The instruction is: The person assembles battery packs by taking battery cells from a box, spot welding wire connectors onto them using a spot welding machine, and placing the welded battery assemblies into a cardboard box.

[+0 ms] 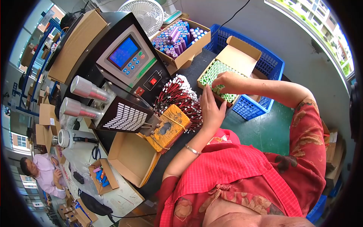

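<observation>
A cardboard box (200,78) with its lid folded back holds rows of green cylindrical battery cells (216,69). My right hand (230,82) reaches over the box, fingers curled down and closed on a green cell among the rows; the fingertips are partly hidden. At the near left edge of the same box, my left hand (211,108) lies with straight fingers against or just beside its wall, holding nothing that shows. Left of it spreads a bundle of red and black wires with white connectors (180,92). A yellow-orange block (167,128) with a worn dark patch sits under the machine's electrode pins.
A black welding machine (124,56) with a blue screen stands at left. Behind are a box of purple and blue cells (179,38) and a white fan (141,17). The green-cell box rests by a blue plastic basket (278,64). Another person (43,172) sits far left.
</observation>
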`<move>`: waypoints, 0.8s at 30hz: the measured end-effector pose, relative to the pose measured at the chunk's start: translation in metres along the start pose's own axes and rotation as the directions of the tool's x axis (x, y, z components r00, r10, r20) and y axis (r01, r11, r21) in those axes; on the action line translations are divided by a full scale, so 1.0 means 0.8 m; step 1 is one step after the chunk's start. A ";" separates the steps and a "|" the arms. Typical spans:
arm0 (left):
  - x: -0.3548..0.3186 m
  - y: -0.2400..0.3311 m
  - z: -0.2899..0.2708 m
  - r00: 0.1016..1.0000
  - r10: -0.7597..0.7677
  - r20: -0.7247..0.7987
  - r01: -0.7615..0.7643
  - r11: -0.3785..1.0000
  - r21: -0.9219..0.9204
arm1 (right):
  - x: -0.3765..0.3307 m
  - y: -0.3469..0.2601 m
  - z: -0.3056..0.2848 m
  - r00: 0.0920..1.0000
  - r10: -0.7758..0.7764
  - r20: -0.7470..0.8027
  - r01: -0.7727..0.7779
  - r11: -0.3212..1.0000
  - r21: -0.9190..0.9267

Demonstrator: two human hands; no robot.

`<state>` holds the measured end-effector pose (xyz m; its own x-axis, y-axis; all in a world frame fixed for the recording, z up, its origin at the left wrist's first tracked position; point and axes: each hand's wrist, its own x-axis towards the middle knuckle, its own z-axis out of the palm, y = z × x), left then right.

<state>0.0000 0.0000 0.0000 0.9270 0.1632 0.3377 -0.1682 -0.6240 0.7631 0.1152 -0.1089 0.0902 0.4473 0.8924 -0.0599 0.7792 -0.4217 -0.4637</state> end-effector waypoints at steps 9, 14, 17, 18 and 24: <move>0.065 0.003 0.048 0.951 0.102 -0.292 -0.060 0.987 0.150 | -0.012 0.011 -0.023 0.979 0.072 -0.192 -0.024 0.970 0.242; 0.098 -0.004 0.039 0.925 0.023 -0.380 -0.077 0.989 -0.128 | 0.006 0.012 -0.033 0.974 0.155 -0.165 -0.090 0.934 0.346; 0.101 -0.007 0.030 0.935 -0.116 -0.334 -0.017 0.929 -0.369 | 0.007 0.017 -0.039 0.963 0.115 -0.243 -0.026 0.939 0.344; 0.099 0.000 0.025 0.945 -0.296 -0.140 0.113 0.696 -0.709 | 0.004 0.021 -0.040 0.952 0.081 -0.296 0.012 0.954 0.300; 0.037 0.003 0.005 0.849 -0.098 0.520 0.487 -0.239 -0.840 | -0.009 -0.007 -0.016 0.967 -0.253 0.015 0.231 0.902 0.364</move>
<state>0.0288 0.0000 0.0096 0.9774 -0.1977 -0.0745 0.2100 0.8707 0.4447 0.1133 -0.1153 0.1043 0.2289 0.9723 0.0465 0.6462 -0.1161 -0.7543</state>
